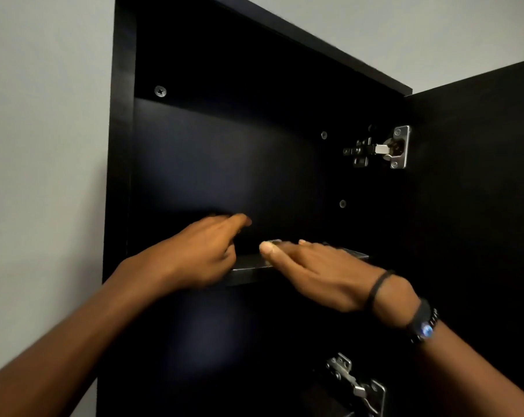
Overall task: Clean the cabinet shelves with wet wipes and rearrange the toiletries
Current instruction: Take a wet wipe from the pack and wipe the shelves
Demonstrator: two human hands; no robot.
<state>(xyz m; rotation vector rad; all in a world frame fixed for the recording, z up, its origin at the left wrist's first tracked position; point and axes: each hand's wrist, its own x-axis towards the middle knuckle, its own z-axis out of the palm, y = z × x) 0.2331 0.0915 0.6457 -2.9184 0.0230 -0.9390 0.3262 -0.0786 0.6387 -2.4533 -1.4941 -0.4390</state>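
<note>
In the cabinet [224, 145], the shelf [248, 264] lies under the right hand's [324, 272] fingers [288, 249].

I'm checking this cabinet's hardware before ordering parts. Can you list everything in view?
Cabinet: one, black, wall-mounted, open.
Shelf: one, black, mid-cabinet.
Door: one, black, swung open at right.
Hinges: two, silver, right side, upper and lower.
Screw: one, silver, back panel upper left.
Studs: two, silver, right inner wall.
Wall: light grey, around cabinet.
Wristbands: two, black, right wrist; one shows blue light.
Left hand: one, reaching in above shelf, blurred.
Right hand: one, flat on shelf's front edge.
</note>
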